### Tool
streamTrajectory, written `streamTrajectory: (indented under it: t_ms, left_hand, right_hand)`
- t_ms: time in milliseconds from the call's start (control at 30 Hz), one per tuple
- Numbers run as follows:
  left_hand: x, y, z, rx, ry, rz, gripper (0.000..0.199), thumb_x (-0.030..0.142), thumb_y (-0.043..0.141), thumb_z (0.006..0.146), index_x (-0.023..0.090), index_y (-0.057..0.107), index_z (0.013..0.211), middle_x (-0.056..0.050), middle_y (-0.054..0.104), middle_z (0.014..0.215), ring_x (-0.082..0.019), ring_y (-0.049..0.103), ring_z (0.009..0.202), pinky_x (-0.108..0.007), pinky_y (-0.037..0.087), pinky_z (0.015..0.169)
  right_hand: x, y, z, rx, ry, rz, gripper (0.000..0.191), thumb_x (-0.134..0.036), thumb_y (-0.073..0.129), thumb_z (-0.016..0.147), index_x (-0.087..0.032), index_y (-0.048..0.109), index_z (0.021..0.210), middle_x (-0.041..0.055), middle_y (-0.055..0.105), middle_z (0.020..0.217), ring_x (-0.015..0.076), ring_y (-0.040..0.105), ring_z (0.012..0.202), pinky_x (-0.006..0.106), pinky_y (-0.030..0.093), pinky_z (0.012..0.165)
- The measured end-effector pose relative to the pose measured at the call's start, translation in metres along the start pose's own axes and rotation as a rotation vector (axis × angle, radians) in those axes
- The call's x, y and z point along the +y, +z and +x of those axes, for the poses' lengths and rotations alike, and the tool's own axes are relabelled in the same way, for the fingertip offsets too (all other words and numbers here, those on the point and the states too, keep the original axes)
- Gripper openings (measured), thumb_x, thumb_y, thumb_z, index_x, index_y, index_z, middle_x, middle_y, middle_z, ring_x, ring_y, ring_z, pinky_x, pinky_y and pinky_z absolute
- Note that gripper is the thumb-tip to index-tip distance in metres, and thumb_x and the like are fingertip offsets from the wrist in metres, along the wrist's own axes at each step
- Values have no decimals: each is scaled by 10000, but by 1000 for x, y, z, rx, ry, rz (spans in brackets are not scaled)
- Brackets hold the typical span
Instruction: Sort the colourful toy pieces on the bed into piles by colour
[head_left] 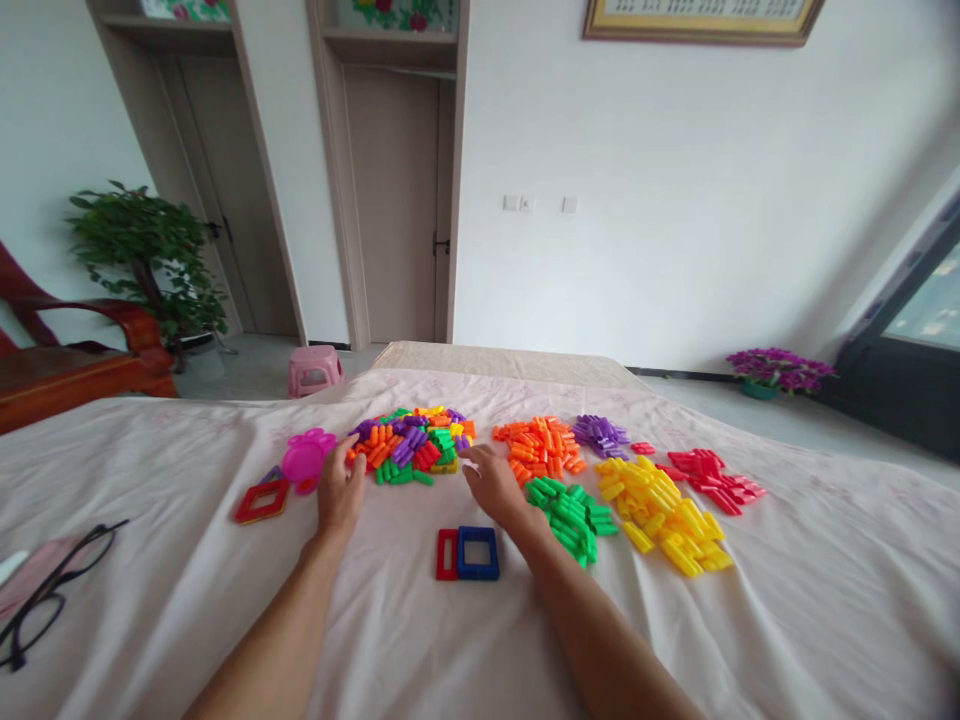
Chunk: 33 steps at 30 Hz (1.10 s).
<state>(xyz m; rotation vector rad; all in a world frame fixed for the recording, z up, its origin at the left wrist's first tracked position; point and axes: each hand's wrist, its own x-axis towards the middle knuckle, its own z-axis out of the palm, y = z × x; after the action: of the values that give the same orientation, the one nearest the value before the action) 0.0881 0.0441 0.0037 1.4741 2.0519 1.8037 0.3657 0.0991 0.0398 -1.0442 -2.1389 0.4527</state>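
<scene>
Black glasses (45,590) (lower left) run off the picture's edge.

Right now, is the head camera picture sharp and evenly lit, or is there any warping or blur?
Head view: soft, even daylight, no glare; faint shadows under the hands, left hand and right hand. The mixed pile is sharp. Wide-lens warping bends the door frames and the wall edges.

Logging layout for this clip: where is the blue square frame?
Head view: the blue frame lies low on the cloth between both forearms, touching a red frame on its left, just left of the green pile.
</scene>
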Motion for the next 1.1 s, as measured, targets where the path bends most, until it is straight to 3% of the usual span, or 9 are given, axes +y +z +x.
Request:
streamTrajectory:
  t_ms: [100,200,367,467,567,800,900,1000,1100]
  left_hand:
    - [-6,5,13,-36,13,42,512,386,448,914,146,567,1350,-146,572,1414,-259,493,1339,-411,342,1169]
    - [-14,11,35,-153,-16,113,555,410,400,929,100,552,1363,-176,546,1443,-271,453,1381,-422,310,1187]
    - [-21,18,71,-312,-21,124,459,395,432,902,141,669,1202,-122,680,1283,-237,552,1290,-376,377,1143]
    - [-19,23,77,-368,-6,119,402,386,446,893,178,709,1116,-93,701,1253,-216,581,1251,-355,403,1122]
    - [-14,26,68,-370,5,121,378,376,439,899,200,726,1072,-87,696,1253,-213,585,1242,-372,390,1134]
    - [7,35,22,-313,21,100,395,361,428,922,191,735,1103,-120,631,1343,-228,497,1346,-394,348,1170]
    - [16,37,12,-314,-4,79,420,355,387,948,199,728,1136,-99,637,1348,-211,483,1365,-360,365,1161]
    - [18,31,11,-303,-39,61,459,321,313,968,201,696,1191,-70,670,1313,-174,535,1315,-305,408,1119]
    - [12,16,10,-251,-108,88,466,333,327,953,155,662,1226,-116,676,1294,-204,603,1230,-331,459,1062]
  right_hand:
    - [1,16,-8,-36,1,30,360,-81,538,862,-165,698,1174,126,677,1191,218,623,1126,333,471,998]
    - [8,21,-11,-18,13,50,355,-74,530,859,-145,696,1165,135,688,1154,222,620,1118,339,465,1008]
    - [14,24,-10,13,56,73,356,-92,505,873,-149,689,1173,137,689,1150,224,623,1105,334,474,985]
    - [14,27,-10,18,69,73,383,-80,501,854,-161,683,1182,128,685,1162,223,616,1115,330,468,989]
    - [15,28,-10,23,71,65,385,-85,492,849,-178,686,1169,114,686,1144,218,614,1098,322,468,977]
    - [21,36,-7,49,131,59,461,-49,490,798,-186,674,1197,107,676,1148,216,628,1052,319,489,937]
    - [23,38,-8,96,155,84,500,-23,475,774,-187,668,1205,106,666,1150,210,641,1011,318,509,903]
    - [23,38,-10,128,151,116,535,5,462,740,-175,669,1200,101,654,1135,187,652,939,296,525,848]
    - [17,33,-13,102,124,104,516,-24,508,744,-184,673,1206,87,654,1118,182,650,922,285,527,824]
